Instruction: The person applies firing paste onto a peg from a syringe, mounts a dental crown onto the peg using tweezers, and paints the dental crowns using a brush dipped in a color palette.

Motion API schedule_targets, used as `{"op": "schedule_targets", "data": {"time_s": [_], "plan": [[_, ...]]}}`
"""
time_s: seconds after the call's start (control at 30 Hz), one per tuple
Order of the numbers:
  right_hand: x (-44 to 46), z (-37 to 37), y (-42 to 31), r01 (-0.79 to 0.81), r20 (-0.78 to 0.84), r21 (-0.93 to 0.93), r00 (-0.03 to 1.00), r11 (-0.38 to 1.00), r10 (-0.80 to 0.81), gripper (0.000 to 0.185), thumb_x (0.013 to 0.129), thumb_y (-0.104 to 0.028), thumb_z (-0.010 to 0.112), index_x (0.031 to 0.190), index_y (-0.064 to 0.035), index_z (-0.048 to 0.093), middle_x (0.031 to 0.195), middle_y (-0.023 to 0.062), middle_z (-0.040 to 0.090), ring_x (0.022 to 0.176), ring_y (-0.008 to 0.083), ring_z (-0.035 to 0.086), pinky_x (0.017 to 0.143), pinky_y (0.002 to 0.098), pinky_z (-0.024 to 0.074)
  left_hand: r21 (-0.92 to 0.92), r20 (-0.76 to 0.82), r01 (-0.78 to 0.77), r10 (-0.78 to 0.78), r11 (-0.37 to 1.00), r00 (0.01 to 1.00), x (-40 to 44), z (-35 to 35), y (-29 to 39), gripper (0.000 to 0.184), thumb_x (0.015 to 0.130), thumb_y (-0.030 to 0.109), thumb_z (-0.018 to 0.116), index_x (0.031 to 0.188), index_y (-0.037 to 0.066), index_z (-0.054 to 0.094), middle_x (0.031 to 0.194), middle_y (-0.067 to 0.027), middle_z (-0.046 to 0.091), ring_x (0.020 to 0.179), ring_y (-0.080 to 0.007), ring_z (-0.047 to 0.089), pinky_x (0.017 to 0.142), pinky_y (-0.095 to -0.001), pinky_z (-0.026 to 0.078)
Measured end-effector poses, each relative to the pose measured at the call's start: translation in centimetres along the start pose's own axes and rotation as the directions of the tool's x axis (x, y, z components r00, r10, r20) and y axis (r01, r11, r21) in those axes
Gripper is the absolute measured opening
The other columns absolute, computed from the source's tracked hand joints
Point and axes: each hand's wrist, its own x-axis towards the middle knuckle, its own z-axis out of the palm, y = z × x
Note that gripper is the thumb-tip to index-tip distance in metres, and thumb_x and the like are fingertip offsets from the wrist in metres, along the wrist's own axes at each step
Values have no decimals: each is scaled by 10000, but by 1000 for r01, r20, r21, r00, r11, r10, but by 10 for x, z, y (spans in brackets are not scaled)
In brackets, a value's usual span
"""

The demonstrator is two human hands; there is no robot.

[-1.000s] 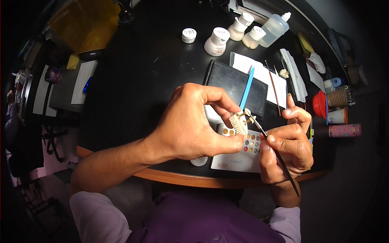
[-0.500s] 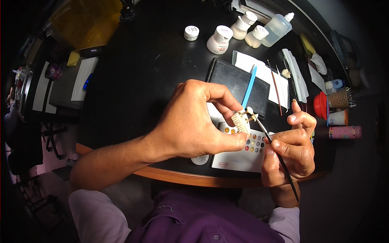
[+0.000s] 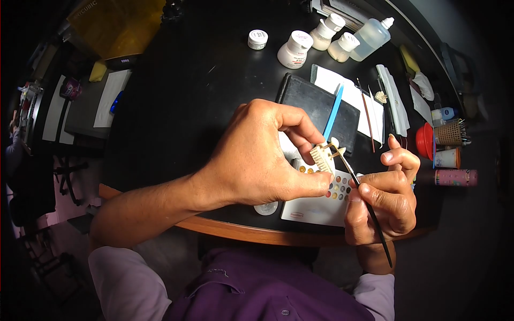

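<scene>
My left hand [image 3: 262, 160] grips a small cream ridged block [image 3: 322, 159] between thumb and fingers. Two small tooth-like pieces [image 3: 335, 143] stand out from the block on pegs. A thin black brush [image 3: 373, 216] is pinched in my right hand [image 3: 384, 200], its tip at or very near the lower piece. Whether the tip touches is too small to tell. Under the hands lies a white palette [image 3: 313, 211] with several coloured round spots, partly hidden. Behind the block, a blue stick [image 3: 334, 111] rests on a dark flat case [image 3: 308, 101].
White-capped jars [image 3: 295, 50], a small round pot [image 3: 257, 39] and a clear bottle [image 3: 371, 38] stand at the back. To the right are a thin brush [image 3: 367, 115], a red bowl [image 3: 424, 140] and a pink cylinder [image 3: 456, 177]. The wooden table edge [image 3: 251, 234] runs in front.
The view has shifted slightly, so the table items appear a little further right and higher. Both hands keep their grips; the brush tip stays by the tooth-like pieces, at a slightly different angle.
</scene>
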Motion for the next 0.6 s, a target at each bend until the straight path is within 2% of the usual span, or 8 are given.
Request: {"op": "schedule_targets", "data": {"time_s": [0.6], "plan": [[-1, 1, 1, 9, 11, 9, 1000, 1000, -9, 322, 673, 64, 793, 902, -148, 715, 823, 0, 712, 1045, 277, 570, 1102, 560, 437, 4, -1, -4, 4, 1000, 1000, -1, 0, 1, 365, 704, 161, 924, 964, -34, 759, 882, -82, 785, 827, -110, 728, 832, -276, 563]]}}
